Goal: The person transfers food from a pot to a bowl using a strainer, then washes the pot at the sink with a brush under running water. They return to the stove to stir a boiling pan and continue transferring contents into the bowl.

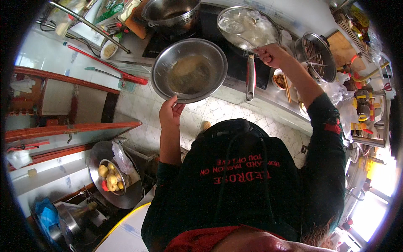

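My left hand grips the near rim of a wide metal basin. Shallow murky liquid lies in its bottom. The basin is held up at the stove's front edge, over the tiled floor. In my right hand is the handle of a utensil that looks like a metal ladle. Its round head rests inside a frying pan. Pale, cloudy contents, perhaps foam or steam, fill this pan, and its long handle points towards me.
A large metal pot stands on the black cooktop. Beside the pan, a small bowl of brown food has chopsticks across it. Further right is a steel pot. A wooden cabinet door juts out at left, above a wok holding potatoes.
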`<state>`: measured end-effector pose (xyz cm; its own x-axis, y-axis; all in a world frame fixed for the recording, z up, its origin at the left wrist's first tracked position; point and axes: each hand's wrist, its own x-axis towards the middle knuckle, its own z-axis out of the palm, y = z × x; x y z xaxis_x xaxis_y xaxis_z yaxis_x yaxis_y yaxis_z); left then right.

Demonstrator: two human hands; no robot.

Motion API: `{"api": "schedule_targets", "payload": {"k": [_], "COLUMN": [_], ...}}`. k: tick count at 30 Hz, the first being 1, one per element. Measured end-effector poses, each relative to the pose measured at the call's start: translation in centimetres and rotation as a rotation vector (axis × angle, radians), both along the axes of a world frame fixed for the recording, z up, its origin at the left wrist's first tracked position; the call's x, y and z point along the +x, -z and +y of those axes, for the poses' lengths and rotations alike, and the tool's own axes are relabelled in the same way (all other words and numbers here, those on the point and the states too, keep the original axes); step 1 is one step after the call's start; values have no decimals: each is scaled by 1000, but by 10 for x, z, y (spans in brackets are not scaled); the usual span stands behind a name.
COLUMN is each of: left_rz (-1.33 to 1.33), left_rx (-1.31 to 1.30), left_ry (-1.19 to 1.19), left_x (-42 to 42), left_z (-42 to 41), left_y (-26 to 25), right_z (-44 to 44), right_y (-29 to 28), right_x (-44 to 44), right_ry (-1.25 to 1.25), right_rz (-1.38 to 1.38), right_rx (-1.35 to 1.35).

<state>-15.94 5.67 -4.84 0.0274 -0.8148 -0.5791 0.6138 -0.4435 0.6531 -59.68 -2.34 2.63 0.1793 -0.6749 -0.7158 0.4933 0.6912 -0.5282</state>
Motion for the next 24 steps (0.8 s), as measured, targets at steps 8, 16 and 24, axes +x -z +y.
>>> {"api": "schedule_targets", "payload": {"k": [8,16,24], "left_rz": [-18,-33,-55], "left_rx": [-12,-46,-79], "left_ry": [20,59,113], "left_x": [-5,-15,-26], "left_z": [-9,-17,-21], "left_y": [-13,-18,-25], "right_z": [-13,43,64], "right_y": [28,5,17], "right_x": [6,4,-38], "right_ry": [102,80,7], "right_rz": [21,173,415], "right_rx": [-106,-289,-228]}}
